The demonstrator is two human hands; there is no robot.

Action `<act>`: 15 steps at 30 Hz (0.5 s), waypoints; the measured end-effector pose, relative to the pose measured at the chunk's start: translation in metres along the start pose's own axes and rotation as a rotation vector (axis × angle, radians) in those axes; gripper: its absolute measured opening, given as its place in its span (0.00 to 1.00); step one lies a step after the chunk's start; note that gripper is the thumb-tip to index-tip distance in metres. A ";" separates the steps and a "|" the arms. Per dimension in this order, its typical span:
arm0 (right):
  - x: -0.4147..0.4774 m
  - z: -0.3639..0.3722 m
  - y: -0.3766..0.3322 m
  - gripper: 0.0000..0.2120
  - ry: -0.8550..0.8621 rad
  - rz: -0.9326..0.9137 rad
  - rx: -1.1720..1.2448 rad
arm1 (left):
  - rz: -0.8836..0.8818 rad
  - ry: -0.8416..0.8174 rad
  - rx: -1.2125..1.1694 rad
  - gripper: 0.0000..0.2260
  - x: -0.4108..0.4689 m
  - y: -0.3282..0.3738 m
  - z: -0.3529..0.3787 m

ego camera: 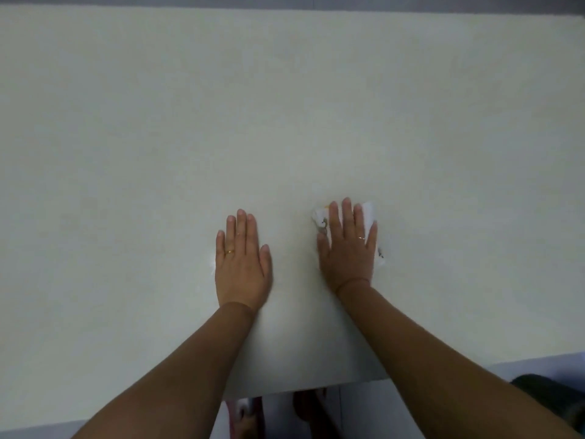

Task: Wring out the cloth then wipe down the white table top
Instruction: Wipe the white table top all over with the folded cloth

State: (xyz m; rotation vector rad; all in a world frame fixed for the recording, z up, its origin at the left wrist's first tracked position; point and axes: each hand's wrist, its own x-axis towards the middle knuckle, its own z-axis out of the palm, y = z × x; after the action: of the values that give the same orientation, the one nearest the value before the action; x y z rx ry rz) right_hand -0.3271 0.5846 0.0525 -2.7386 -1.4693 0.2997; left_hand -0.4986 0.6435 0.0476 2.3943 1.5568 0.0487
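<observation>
A person's two bare forearms reach forward from the lower edge of the view onto a white table top (285, 106), which fills nearly the whole picture.

The right hand (348, 248) lies palm down with its fingers (346, 217) straight and slightly spread, pointing toward 12 o'clock. It is not clenched: the flat hand presses on a small white cloth (368, 213), pinning it to the table rather than grasping it. The cloth sits just right of the picture's centre, at about 4 o'clock from the middle of the table top. Most of it is hidden under the hand. White fabric shows beyond the fingertips, beside the thumb at 9 o'clock, and beside the little finger at 3 o'clock. A small yellow and grey printed mark shows near the index finger; no writing or brand can be read. The cloth is bunched, and its long axis cannot be told.

The left hand (242, 264) rests flat and released on the bare table, fingers together and pointing toward 12 o'clock, holding nothing. It lies near the right hand, at its 9 o'clock, apart from the cloth.

Each hand wears a thin gold ring (229, 251).

Below the table's near edge, blurred dark and reddish shapes cannot be made out.
</observation>
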 end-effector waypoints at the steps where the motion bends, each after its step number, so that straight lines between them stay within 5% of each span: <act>1: -0.007 0.004 -0.017 0.28 0.016 0.029 -0.009 | -0.003 -0.002 0.013 0.28 0.000 0.000 0.001; 6: -0.026 0.003 -0.033 0.27 -0.032 -0.541 -0.034 | 0.006 -0.030 0.061 0.28 -0.001 0.000 0.000; 9: 0.010 -0.007 0.000 0.24 0.009 -0.670 -0.086 | -0.012 -0.028 0.027 0.28 -0.001 0.001 -0.002; 15: 0.059 -0.011 -0.008 0.28 0.005 0.070 0.016 | -0.022 -0.034 0.027 0.27 0.000 0.002 -0.001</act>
State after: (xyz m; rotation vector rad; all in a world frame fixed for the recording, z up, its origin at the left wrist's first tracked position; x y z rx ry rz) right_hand -0.3000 0.6388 0.0544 -2.7807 -1.3656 0.3042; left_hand -0.4970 0.6434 0.0490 2.3852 1.5783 -0.0181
